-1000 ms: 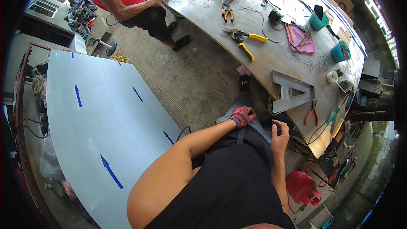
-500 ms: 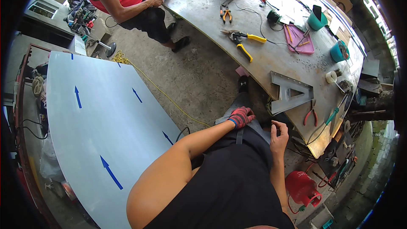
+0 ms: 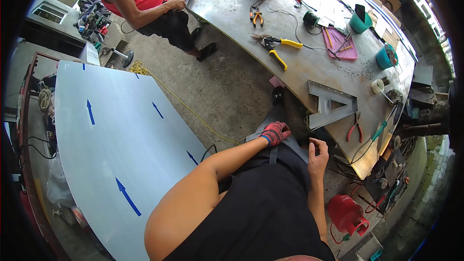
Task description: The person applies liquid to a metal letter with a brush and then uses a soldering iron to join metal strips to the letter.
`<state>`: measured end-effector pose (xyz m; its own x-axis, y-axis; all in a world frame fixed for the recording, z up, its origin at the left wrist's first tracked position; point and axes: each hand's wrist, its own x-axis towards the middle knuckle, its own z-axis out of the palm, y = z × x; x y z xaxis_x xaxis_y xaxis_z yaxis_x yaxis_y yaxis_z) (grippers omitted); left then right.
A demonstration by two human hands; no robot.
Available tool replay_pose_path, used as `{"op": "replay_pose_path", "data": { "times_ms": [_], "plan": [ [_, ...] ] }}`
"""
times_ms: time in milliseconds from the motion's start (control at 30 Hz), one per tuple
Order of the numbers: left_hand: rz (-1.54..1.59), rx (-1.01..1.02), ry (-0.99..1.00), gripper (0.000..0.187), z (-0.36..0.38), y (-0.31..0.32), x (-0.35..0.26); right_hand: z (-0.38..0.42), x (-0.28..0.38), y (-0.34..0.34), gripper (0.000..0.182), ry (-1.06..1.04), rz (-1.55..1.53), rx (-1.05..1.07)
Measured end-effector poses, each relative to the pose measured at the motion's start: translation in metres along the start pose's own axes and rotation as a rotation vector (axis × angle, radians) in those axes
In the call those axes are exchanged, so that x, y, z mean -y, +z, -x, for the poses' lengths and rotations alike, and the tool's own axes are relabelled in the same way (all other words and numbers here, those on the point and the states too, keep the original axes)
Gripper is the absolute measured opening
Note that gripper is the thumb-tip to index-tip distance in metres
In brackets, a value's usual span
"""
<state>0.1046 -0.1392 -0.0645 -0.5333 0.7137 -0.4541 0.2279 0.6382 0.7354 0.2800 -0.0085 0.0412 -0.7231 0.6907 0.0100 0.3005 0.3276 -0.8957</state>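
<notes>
My left hand (image 3: 276, 134), in a red and dark knitted glove with a blue cuff, lies on my grey-trousered thigh with its fingers stretched over the cloth. It holds nothing. Bare and loosely bent, my right hand (image 3: 317, 155) hovers beside my other leg near the table edge, its thumb and fingers apart and nothing between them. Closest to it on the metal table (image 3: 232, 12) is a metal letter A (image 3: 333, 105), lying flat. Red-handled pliers (image 3: 355, 130) lie beside the letter, and a soldering iron with a green handle (image 3: 379, 131) is further right.
Yellow-handled snips (image 3: 276, 47), smaller pliers (image 3: 258, 18), a pink tray (image 3: 344, 49) and teal pots (image 3: 386, 58) are on the table. A blue-arrowed sheet (image 3: 108, 140) stands left. A red gas cylinder (image 3: 345, 215) sits low right. Another person (image 3: 140, 2) works at the far end.
The view has shifted very slightly. My hands stay where they were. At the far end, the other person's hands have moved a little over a small piece.
</notes>
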Motion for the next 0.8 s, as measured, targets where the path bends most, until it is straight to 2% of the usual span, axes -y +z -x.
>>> {"op": "replay_pose_path", "data": {
  "times_ms": [500,567,800],
  "plan": [
    [0.017,0.038,-0.03,0.036,0.0013,0.0032,0.0,0.0023,0.0054,-0.0033,0.015,0.021,-0.007,-0.008],
    [-0.001,-0.023,0.017,0.035,-0.0013,0.0036,0.0015,0.0021,0.004,-0.0045,0.015,0.014,0.001,-0.018],
    [-0.034,-0.026,0.008,0.037,-0.0029,0.0071,0.005,0.0024,0.0052,-0.007,0.015,0.004,0.01,-0.012]
  ]
}}
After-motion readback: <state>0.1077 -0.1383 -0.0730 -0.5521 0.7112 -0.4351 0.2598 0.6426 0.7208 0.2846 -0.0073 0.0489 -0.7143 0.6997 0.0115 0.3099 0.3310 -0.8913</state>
